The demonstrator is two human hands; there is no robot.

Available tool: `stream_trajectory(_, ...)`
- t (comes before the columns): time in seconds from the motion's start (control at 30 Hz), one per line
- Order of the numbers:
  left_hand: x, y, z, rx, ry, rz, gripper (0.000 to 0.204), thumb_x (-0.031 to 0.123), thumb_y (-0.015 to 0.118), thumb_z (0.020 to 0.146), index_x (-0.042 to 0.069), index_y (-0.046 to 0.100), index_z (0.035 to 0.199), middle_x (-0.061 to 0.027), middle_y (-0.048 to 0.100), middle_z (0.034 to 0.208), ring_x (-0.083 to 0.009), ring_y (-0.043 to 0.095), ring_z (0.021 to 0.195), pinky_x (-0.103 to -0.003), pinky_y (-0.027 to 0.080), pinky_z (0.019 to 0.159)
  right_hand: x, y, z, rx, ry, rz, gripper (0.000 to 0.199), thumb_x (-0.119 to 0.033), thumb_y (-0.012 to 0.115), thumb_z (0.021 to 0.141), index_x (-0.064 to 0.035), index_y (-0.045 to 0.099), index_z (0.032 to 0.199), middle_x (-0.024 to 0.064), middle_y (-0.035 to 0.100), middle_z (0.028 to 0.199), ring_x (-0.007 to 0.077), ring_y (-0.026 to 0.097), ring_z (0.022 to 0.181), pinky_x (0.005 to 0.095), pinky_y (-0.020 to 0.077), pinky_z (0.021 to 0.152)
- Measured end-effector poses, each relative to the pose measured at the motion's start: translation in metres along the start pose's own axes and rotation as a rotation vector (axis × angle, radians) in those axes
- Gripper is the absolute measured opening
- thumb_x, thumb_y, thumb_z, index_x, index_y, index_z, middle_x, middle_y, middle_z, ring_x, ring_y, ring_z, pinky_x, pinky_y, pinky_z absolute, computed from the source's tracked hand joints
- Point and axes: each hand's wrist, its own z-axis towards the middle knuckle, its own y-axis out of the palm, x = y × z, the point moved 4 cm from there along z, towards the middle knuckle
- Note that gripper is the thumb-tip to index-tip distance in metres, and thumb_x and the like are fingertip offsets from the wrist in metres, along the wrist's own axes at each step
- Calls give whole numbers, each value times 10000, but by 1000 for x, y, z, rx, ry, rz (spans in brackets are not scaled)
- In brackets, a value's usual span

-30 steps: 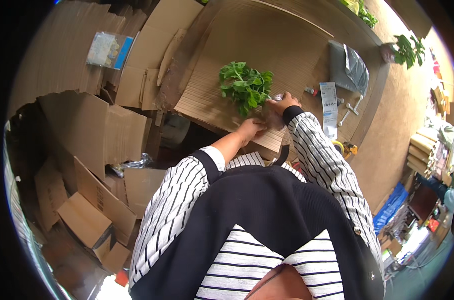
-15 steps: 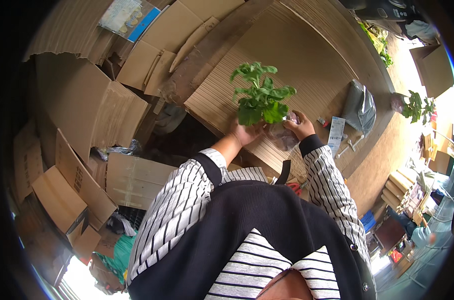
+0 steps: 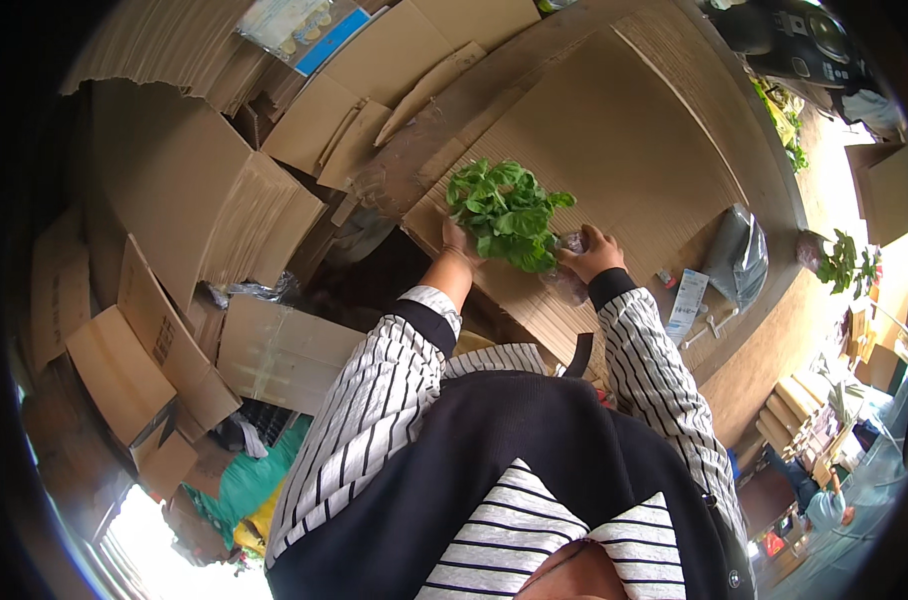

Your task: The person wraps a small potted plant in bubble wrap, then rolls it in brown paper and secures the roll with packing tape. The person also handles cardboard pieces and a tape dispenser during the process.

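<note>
A leafy green potted plant [image 3: 509, 215] lies tilted above the cardboard sheet, its leaves toward the left and its plastic-wrapped root ball [image 3: 566, 285] toward the right. My right hand [image 3: 594, 256] is closed on the wrapped root ball, thumb and fingers at its top. At the left edge of the foliage is my left hand [image 3: 460, 242], touching the leaves; its fingers are mostly hidden behind them.
Right of the plant on the table lie a grey plastic-wrapped bundle [image 3: 736, 258], a paper slip [image 3: 685, 307] and a small white tool [image 3: 712, 327]. Another wrapped plant [image 3: 840, 258] stands at the table's right edge. Stacked cardboard boxes [image 3: 189, 190] fill the left side.
The plant has tipped from more upright to lying over, its leaves now spread to the left. My left hand has moved from the stem base to the side of the foliage.
</note>
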Motion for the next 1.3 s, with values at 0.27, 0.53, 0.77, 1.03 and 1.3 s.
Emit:
stream_trajectory(0.27, 54, -33, -2, 457, 37, 243, 477, 523, 481, 966, 122, 582, 1205, -73, 606, 1200, -282, 567, 1117, -502, 479, 929, -9, 0, 0, -25, 16, -83, 875, -526, 742, 623, -150, 508, 1378, 194, 533, 1311, 403, 499, 1217, 455, 416, 1044)
stream_trajectory(0.53, 85, 39, -38, 447, 874, 1504, 300, 205, 604, 919, 71, 570, 1184, -96, 597, 1165, -233, 583, 1010, -369, 482, 848, -10, -5, 2, -65, 91, -125, 869, -532, 727, 651, -184, 470, 1405, 191, 514, 1345, 404, 478, 1242, 455, 401, 1056)
stream_trajectory(0.77, -43, 114, -87, -744, 703, 1950, 305, 169, 704, 826, 95, 622, 1110, -72, 607, 1122, -243, 634, 986, -340, 537, 864, -6, -1, 11, -77, 95, -143, 880, -564, 725, 659, -183, 462, 1408, 193, 511, 1353, 403, 480, 1245, 446, 399, 1055)
stream_trajectory(1.03, -64, 76, -88, -925, 364, 1966, 226, 121, 673, 786, 65, 661, 1005, -92, 629, 974, -274, 638, 884, -360, 541, 776, -4, 0, 11, -88, 83, -132, 881, -579, 728, 657, -156, 482, 1390, 190, 542, 1310, 395, 502, 1213, 433, 406, 1045)
stream_trajectory(1.3, -48, 69, -78, -935, 249, 2007, 197, 81, 643, 806, 56, 660, 1001, -112, 646, 972, -291, 648, 862, -353, 546, 742, 17, 4, 24, -57, -25, 50, 870, -649, 727, 673, -124, 510, 1333, 215, 548, 1300, 367, 472, 1262, 444, 404, 1038)
